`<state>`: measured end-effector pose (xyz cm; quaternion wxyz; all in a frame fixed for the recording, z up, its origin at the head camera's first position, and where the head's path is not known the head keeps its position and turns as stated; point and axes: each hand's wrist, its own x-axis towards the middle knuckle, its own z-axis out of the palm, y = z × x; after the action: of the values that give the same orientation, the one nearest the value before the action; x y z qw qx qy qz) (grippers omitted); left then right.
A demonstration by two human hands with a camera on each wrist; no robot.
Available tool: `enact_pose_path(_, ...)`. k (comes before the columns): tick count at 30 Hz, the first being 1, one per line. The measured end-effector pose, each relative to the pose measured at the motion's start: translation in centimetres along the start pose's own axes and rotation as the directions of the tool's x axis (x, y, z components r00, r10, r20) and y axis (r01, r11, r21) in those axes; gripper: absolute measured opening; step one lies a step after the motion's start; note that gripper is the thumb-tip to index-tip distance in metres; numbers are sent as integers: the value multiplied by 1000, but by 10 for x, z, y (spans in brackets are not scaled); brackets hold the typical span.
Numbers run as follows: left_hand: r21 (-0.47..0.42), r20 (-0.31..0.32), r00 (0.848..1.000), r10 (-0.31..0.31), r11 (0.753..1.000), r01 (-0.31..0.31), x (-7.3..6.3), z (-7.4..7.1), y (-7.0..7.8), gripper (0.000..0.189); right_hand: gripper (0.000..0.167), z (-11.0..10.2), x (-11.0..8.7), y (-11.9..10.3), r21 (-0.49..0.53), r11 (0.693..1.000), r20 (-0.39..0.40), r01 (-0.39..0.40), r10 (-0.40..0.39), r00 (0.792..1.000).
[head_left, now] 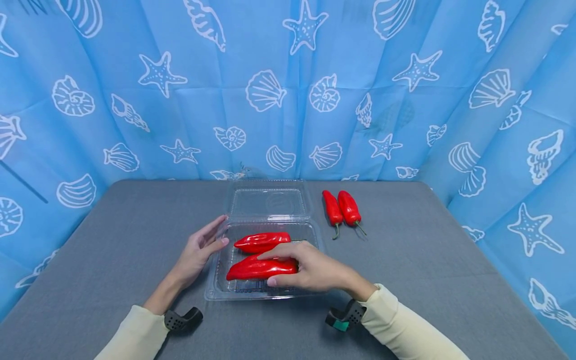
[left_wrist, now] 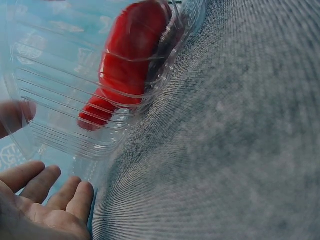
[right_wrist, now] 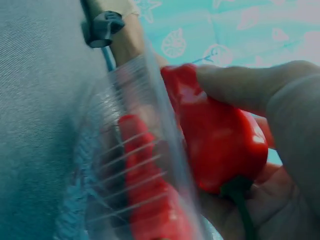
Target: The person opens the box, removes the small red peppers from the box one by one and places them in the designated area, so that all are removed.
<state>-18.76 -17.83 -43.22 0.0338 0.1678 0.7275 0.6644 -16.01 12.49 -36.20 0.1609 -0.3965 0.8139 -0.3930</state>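
Observation:
My right hand (head_left: 310, 267) grips a long red pepper (head_left: 256, 268) between thumb and fingers, over the front part of a clear plastic clamshell container (head_left: 211, 292). In the right wrist view, the held pepper (right_wrist: 220, 140) shows its green stem and sits above the container's wall. Behind it, a second red pepper (head_left: 262, 241) lies inside the container; the right wrist view shows a red pepper (right_wrist: 145, 175) through the ribbed side. My left hand (head_left: 198, 255) stays at the container's left side, fingers extended and thumb near the rim. The left palm (left_wrist: 55, 217) holds nothing.
Two more red peppers (head_left: 333, 207) with green stems lie on the grey tabletop (head_left: 405, 260), right of the container. The container's lid (head_left: 270, 201) is folded open toward the back. A blue curtain (head_left: 288, 125) printed with shells and starfish hangs behind the table.

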Motion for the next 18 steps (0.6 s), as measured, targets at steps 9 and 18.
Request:
enact_pose_path(9, -28, 2, 1000, -11, 1000, 11, 1, 0, 0, 67, 57, -19, -7, -1, 89, 996, -193, 31, -14, 981)
enact_pose_path(18, 13, -11, 1000, -25, 1000, 25, 1, 2, 1, 66, 61, -47, -12, 9, 65, 997, -392, -39, 61, 918)
